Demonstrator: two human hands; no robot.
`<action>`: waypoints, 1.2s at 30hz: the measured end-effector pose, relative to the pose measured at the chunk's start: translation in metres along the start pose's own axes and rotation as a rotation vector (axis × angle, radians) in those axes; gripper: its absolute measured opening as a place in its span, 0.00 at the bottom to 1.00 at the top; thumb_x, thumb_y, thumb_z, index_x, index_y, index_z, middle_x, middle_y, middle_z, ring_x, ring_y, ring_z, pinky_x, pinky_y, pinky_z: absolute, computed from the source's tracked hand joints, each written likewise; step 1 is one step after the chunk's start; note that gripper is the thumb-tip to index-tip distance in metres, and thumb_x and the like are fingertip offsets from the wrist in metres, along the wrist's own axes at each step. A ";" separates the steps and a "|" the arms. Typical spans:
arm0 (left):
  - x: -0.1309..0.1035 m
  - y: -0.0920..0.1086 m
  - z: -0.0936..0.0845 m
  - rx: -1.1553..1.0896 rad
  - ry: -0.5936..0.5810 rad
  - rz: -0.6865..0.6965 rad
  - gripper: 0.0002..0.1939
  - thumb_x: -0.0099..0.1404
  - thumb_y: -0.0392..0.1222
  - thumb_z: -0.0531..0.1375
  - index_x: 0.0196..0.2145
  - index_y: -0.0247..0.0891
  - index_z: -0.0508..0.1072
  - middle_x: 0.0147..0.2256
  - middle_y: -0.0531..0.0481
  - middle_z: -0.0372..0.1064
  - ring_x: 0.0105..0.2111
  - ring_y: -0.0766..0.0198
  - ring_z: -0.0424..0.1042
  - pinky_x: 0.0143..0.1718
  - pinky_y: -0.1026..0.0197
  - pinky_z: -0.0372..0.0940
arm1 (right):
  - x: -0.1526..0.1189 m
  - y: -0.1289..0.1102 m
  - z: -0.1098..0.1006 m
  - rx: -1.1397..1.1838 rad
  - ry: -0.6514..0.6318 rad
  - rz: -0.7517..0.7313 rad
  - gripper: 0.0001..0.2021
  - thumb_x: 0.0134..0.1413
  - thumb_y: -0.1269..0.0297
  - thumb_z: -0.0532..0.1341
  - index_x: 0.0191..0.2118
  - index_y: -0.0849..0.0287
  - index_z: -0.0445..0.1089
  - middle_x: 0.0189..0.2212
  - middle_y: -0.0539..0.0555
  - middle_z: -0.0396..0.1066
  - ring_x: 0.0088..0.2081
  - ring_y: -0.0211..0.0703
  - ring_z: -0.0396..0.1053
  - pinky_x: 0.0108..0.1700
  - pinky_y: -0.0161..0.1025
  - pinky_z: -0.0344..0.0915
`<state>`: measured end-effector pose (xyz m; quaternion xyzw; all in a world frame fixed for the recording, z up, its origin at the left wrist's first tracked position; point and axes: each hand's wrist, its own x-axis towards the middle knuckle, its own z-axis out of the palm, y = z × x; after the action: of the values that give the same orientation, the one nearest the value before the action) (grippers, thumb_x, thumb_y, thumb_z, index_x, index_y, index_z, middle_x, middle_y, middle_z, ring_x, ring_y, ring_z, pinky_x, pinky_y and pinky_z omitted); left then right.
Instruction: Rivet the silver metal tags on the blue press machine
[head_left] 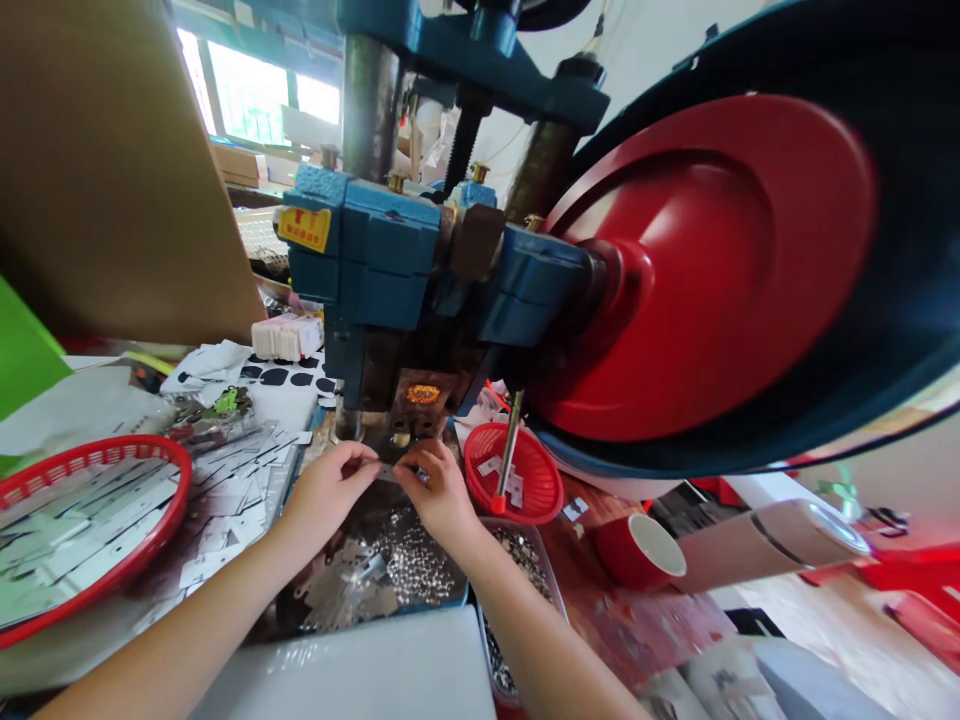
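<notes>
My left hand and my right hand meet under the head of a blue press, fingertips pinched. Between them is a small flat metal plate, held at both ends and partly covered by the fingers. Just above it sits the dark die block of the press. Below my hands, a heap of small shiny metal pieces lies on the press bed, beside a pile of flat metal plates.
A red flywheel fills the right. At left stands a red basket of flat plates. A smaller red basket, a tray of small metal parts, a red cup and a pink bottle are at right.
</notes>
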<state>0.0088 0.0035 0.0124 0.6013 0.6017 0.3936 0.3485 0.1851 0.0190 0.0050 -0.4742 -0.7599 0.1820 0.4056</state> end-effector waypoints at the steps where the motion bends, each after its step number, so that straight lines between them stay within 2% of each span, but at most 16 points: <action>1: 0.009 0.002 0.005 0.043 0.028 0.030 0.12 0.57 0.49 0.57 0.34 0.40 0.74 0.34 0.49 0.73 0.36 0.57 0.71 0.42 0.55 0.64 | 0.001 0.004 0.002 -0.010 0.042 0.032 0.02 0.52 0.68 0.63 0.31 0.56 0.75 0.35 0.53 0.70 0.41 0.42 0.68 0.47 0.39 0.64; 3: 0.024 0.002 0.015 0.088 0.060 0.063 0.11 0.55 0.48 0.58 0.32 0.39 0.74 0.36 0.46 0.73 0.41 0.54 0.70 0.47 0.52 0.62 | 0.005 0.012 0.007 -0.036 0.101 0.113 0.03 0.50 0.71 0.63 0.32 0.57 0.74 0.37 0.54 0.69 0.41 0.43 0.68 0.47 0.40 0.64; 6: 0.037 -0.007 0.022 0.086 0.056 0.071 0.11 0.53 0.46 0.59 0.33 0.38 0.74 0.40 0.45 0.73 0.46 0.52 0.68 0.54 0.50 0.58 | 0.012 0.022 0.013 -0.019 0.094 0.210 0.07 0.46 0.73 0.64 0.34 0.58 0.73 0.37 0.54 0.69 0.40 0.42 0.68 0.46 0.39 0.66; 9: 0.042 -0.016 0.024 0.049 -0.015 0.046 0.16 0.55 0.45 0.57 0.40 0.38 0.73 0.40 0.46 0.74 0.44 0.54 0.71 0.51 0.52 0.61 | 0.018 0.026 0.019 0.023 0.065 0.264 0.09 0.43 0.73 0.65 0.35 0.58 0.73 0.36 0.52 0.69 0.39 0.42 0.68 0.44 0.38 0.66; 12: 0.043 -0.018 0.024 0.022 -0.085 0.025 0.17 0.56 0.45 0.56 0.43 0.39 0.72 0.41 0.49 0.75 0.42 0.56 0.73 0.48 0.54 0.64 | 0.021 0.028 0.023 0.055 0.057 0.302 0.12 0.41 0.74 0.64 0.37 0.60 0.72 0.35 0.52 0.69 0.39 0.43 0.68 0.43 0.37 0.66; 15: 0.045 -0.015 0.024 0.019 -0.116 0.031 0.16 0.56 0.45 0.56 0.42 0.41 0.73 0.41 0.50 0.75 0.43 0.56 0.73 0.48 0.55 0.64 | 0.019 0.029 0.019 0.083 0.106 0.314 0.10 0.44 0.73 0.62 0.36 0.60 0.72 0.34 0.51 0.69 0.36 0.41 0.68 0.39 0.35 0.65; 18: 0.044 -0.015 0.021 0.026 -0.112 0.037 0.18 0.56 0.47 0.57 0.43 0.39 0.73 0.43 0.47 0.74 0.45 0.54 0.71 0.50 0.53 0.62 | 0.006 0.029 0.004 0.025 0.145 0.236 0.06 0.51 0.71 0.57 0.35 0.59 0.71 0.31 0.50 0.69 0.32 0.39 0.66 0.36 0.34 0.63; 20: 0.039 -0.018 0.012 0.070 -0.047 0.049 0.21 0.55 0.50 0.58 0.45 0.38 0.72 0.47 0.45 0.71 0.49 0.52 0.68 0.52 0.51 0.61 | -0.007 0.028 -0.007 -0.105 0.087 0.117 0.07 0.55 0.71 0.56 0.34 0.59 0.72 0.29 0.50 0.69 0.33 0.39 0.66 0.38 0.35 0.62; 23: 0.024 -0.025 -0.009 0.180 0.055 0.077 0.22 0.58 0.54 0.56 0.47 0.41 0.71 0.51 0.45 0.67 0.52 0.52 0.65 0.54 0.51 0.58 | -0.028 0.024 -0.018 -0.407 -0.092 -0.047 0.08 0.57 0.69 0.57 0.36 0.56 0.73 0.30 0.52 0.70 0.36 0.43 0.64 0.40 0.38 0.58; 25: 0.011 -0.031 -0.026 0.241 0.059 0.093 0.19 0.60 0.55 0.54 0.44 0.42 0.72 0.49 0.46 0.68 0.52 0.53 0.65 0.55 0.52 0.58 | -0.037 0.022 -0.019 -0.571 -0.193 -0.099 0.07 0.58 0.66 0.58 0.38 0.53 0.73 0.32 0.52 0.70 0.37 0.45 0.63 0.39 0.40 0.56; 28: -0.011 -0.039 -0.044 0.334 0.046 0.095 0.17 0.61 0.54 0.53 0.39 0.42 0.73 0.45 0.47 0.70 0.48 0.55 0.66 0.52 0.54 0.59 | -0.043 0.021 -0.015 -0.657 -0.243 -0.124 0.05 0.59 0.63 0.59 0.38 0.51 0.72 0.34 0.51 0.70 0.38 0.46 0.62 0.39 0.42 0.54; 31: -0.030 -0.044 -0.049 0.408 -0.020 0.084 0.15 0.62 0.52 0.53 0.37 0.44 0.74 0.42 0.48 0.71 0.45 0.55 0.68 0.49 0.55 0.61 | -0.043 0.024 -0.010 -0.647 -0.214 -0.116 0.05 0.59 0.63 0.59 0.39 0.51 0.72 0.35 0.50 0.70 0.38 0.45 0.62 0.40 0.42 0.53; 36: -0.045 -0.049 -0.037 0.517 -0.157 0.128 0.14 0.62 0.50 0.53 0.38 0.46 0.76 0.42 0.49 0.71 0.42 0.55 0.69 0.46 0.54 0.62 | -0.045 0.027 -0.008 -0.645 -0.222 -0.166 0.05 0.59 0.65 0.60 0.34 0.53 0.72 0.31 0.51 0.70 0.38 0.44 0.61 0.42 0.42 0.53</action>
<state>-0.0451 -0.0423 -0.0173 0.7357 0.6143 0.2001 0.2035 0.2164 -0.0078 -0.0281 -0.4918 -0.8538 -0.0507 0.1631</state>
